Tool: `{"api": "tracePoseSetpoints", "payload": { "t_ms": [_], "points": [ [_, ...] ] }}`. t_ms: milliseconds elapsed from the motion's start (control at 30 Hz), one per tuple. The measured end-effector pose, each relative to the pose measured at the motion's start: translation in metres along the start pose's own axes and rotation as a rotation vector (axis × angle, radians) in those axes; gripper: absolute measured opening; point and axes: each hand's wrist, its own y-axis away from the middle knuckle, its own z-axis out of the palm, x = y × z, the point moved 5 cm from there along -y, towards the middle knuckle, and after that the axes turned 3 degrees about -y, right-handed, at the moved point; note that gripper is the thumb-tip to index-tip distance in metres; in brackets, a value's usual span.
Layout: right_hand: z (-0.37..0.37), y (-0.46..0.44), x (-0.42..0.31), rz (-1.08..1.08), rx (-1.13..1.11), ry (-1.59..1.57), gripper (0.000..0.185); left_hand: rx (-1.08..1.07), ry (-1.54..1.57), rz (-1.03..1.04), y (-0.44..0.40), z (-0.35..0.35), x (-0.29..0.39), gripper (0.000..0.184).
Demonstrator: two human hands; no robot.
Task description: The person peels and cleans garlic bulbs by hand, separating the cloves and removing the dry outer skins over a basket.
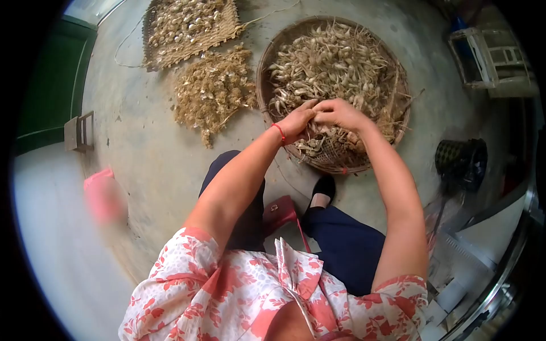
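Over the near part of a round woven basket (263, 102), my left hand (297, 121) and my right hand (341, 115) meet at the fingertips. Both are closed, with the fingers pinched together; whatever sits between them is too small and covered to make out. Under and beyond them the basket holds a heap of small whitish bulbs (335, 62) with dried stalks, like garlic or shallots. Darker dry scraps (321, 145) lie at its near side, just below my hands. A red cord circles my left wrist.
Left of the basket, dry root trimmings (211, 91) are piled on the concrete floor. Behind them lies a woven tray (152, 54) of trimmed bulbs. A small wooden stool (78, 133) stands by the left wall, a dark bag (469, 162) at right. My feet are near the basket.
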Motion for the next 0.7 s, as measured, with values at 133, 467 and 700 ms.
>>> {"api": "tracePoseSetpoints", "payload": {
  "t_ms": [133,467,700],
  "points": [
    [-0.008,0.001,0.014,-0.028,0.022,-0.335,0.021,-0.135,0.183,0.072,0.001,-0.001,0.009,0.057],
    [0.004,-0.007,0.02,0.064,0.206,0.073,0.02,0.181,0.219,0.022,-0.021,-0.014,-0.011,0.053],
    [0.003,0.004,-0.002,-0.247,0.622,0.76,0.019,0.25,0.207,-0.085,-0.026,-0.03,-0.021,0.02]
  ]
}}
